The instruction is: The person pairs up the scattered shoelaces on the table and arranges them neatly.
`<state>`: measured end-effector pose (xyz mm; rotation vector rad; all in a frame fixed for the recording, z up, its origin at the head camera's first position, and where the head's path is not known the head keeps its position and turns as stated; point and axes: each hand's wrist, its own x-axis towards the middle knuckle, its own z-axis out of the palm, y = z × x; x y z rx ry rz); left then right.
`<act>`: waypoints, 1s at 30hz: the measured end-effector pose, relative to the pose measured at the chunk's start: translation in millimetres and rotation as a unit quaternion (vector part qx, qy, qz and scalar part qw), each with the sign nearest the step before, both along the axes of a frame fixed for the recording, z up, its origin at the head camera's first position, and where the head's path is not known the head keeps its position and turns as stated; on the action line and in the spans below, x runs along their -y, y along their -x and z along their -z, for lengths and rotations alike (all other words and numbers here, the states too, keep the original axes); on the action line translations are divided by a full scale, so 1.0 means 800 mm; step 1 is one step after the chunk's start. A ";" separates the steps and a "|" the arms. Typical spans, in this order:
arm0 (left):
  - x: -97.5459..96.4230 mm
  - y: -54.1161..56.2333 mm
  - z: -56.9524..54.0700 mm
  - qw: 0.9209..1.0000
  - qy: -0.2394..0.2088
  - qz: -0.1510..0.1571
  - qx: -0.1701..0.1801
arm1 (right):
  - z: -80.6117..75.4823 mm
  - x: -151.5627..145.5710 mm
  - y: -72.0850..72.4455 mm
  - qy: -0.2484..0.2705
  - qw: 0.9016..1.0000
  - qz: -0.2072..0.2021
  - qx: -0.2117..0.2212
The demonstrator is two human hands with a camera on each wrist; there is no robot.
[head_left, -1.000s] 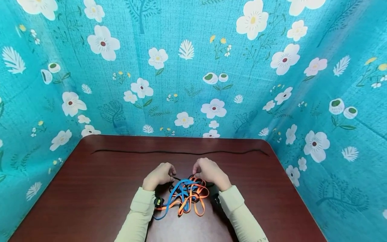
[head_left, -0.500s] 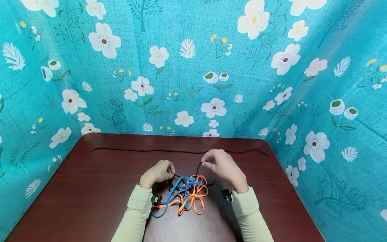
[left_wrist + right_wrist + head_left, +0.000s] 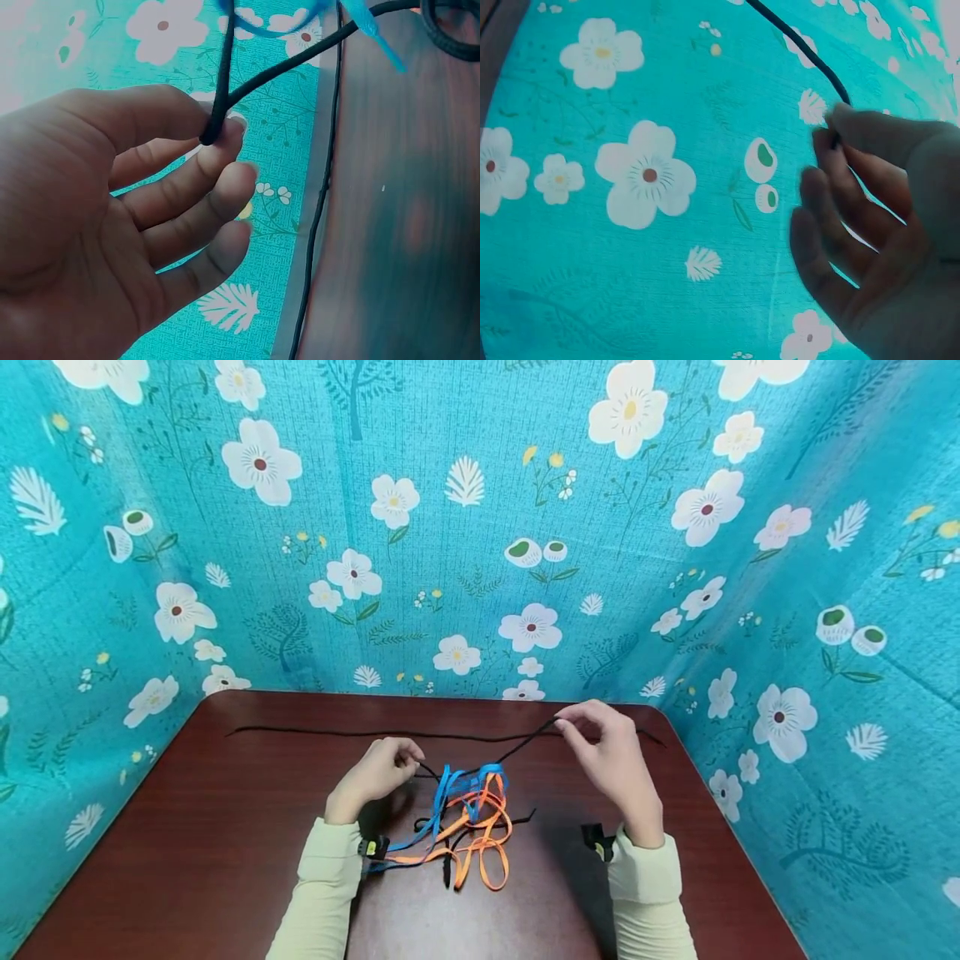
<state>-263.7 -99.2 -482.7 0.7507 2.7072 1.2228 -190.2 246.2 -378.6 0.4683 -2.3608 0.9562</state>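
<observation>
In the head view my left hand [image 3: 375,770] pinches a black cord [image 3: 527,740] between thumb and index finger, left of a tangle. The left wrist view shows two strands of the cord [image 3: 281,73] meeting at those fingertips. Farther right and higher, my right hand [image 3: 611,760] pinches a black cord end, which the right wrist view also shows between thumb and index finger [image 3: 829,142]. This stretch slants down taut into the tangle. Flat blue laces [image 3: 441,802] hang partly lifted there, over looped orange laces [image 3: 495,843]. Where the black strands cross inside is hidden.
Another black cord [image 3: 390,733] lies stretched across the back of the dark red table [image 3: 187,860]. A short black end [image 3: 521,820] sticks out right of the tangle. Blue floral cloth [image 3: 465,568] hangs behind and at the sides.
My right hand has moved up and to the right, drawing out more black cord. My left hand has shifted slightly up and left. The blue laces have lifted toward the back.
</observation>
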 end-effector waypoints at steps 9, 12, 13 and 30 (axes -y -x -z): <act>-0.009 -0.007 -0.008 1.000 0.010 -0.003 0.001 | -0.013 0.009 -0.014 0.096 0.990 0.000 -0.106; -0.017 -0.013 -0.014 1.000 0.010 -0.007 -0.022 | -0.014 0.018 -0.018 0.099 0.990 -0.011 -0.099; -0.022 -0.017 -0.017 0.999 0.003 -0.004 -0.032 | -0.015 0.021 -0.020 0.098 0.990 -0.015 -0.096; -0.118 -0.066 -0.046 0.968 -0.175 0.122 -0.135 | -0.012 0.056 -0.029 0.071 0.992 -0.073 -0.080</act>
